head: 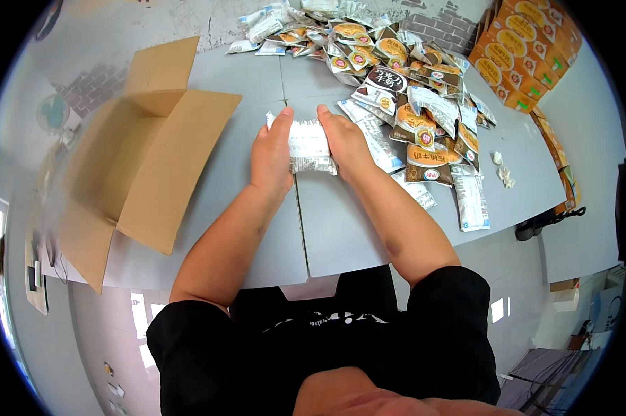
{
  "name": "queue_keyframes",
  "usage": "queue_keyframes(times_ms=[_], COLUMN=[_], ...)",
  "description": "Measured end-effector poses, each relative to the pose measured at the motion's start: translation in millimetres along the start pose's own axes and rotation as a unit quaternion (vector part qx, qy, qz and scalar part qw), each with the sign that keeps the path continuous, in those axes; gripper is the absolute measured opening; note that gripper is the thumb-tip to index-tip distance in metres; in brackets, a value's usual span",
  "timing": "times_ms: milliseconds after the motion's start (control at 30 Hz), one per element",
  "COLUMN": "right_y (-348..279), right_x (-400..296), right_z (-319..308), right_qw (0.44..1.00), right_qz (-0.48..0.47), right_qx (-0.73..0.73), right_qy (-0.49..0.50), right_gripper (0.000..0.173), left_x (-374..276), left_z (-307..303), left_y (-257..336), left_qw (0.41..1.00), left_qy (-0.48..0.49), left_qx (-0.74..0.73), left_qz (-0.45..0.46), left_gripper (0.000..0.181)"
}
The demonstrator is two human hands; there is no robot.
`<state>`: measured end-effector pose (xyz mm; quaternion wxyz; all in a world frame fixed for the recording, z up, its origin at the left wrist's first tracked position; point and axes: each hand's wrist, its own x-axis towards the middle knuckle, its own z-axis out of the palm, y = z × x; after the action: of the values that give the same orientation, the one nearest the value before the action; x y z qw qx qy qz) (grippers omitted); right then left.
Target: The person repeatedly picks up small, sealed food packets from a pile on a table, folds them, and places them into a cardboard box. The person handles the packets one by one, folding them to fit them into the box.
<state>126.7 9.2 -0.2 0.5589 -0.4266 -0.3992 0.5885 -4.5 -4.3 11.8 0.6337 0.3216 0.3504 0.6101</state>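
Both of my hands grip one white printed pouch point(310, 145) above the grey table point(271, 223). My left hand point(272, 151) holds its left side, with the thumb along the edge. On the right side, my right hand point(346, 140) presses in with its thumb pointing up. The fingers beneath the pouch are hidden. Left of my hands stands an open cardboard box point(136, 156), flaps spread outward; the inside that shows is bare cardboard. A large heap of milk pouches point(416, 122), brown, orange and white, spreads to the right and far side. One white pouch point(470, 200) lies near the table's front edge.
Orange printed cartons point(521, 57) are stacked at the back right. Crumpled white scraps point(504, 174) lie on the table's right part. A seam point(301, 229) runs across the tabletop. A clear plastic container point(53, 113) is beyond the box at the left.
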Motion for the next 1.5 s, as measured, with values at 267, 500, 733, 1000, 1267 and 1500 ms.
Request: queue_keyframes(times_ms=[267, 500, 733, 1000, 1267, 1500], right_y=[-3, 3, -6, -21, -35, -41], right_x=[-5, 0, -12, -22, -33, -37], right_z=[1, -1, 4, 7, 8, 9], right_qw=[0.989, 0.998, 0.986, 0.953, 0.948, 0.949], right_qz=[-0.036, -0.025, 0.032, 0.039, -0.004, -0.008], right_qx=[-0.139, -0.009, -0.097, -0.240, -0.230, -0.216], right_qy=[-0.021, -0.053, -0.134, -0.183, -0.218, -0.228], right_gripper=[0.043, 0.044, 0.047, 0.049, 0.036, 0.033], left_x=[5, 3, 14, 16, 15, 20], left_z=[-4, -1, -16, -16, -11, -15], left_y=[2, 5, 14, 12, 17, 9], left_qw=[0.999, 0.998, 0.986, 0.999, 0.997, 0.995], left_qy=[0.017, 0.023, 0.079, 0.008, -0.021, -0.029], left_qx=[-0.031, -0.060, -0.140, -0.040, -0.058, -0.074], left_qz=[-0.008, -0.019, 0.033, 0.007, -0.036, -0.067], left_gripper=[0.033, 0.036, 0.044, 0.041, 0.040, 0.037])
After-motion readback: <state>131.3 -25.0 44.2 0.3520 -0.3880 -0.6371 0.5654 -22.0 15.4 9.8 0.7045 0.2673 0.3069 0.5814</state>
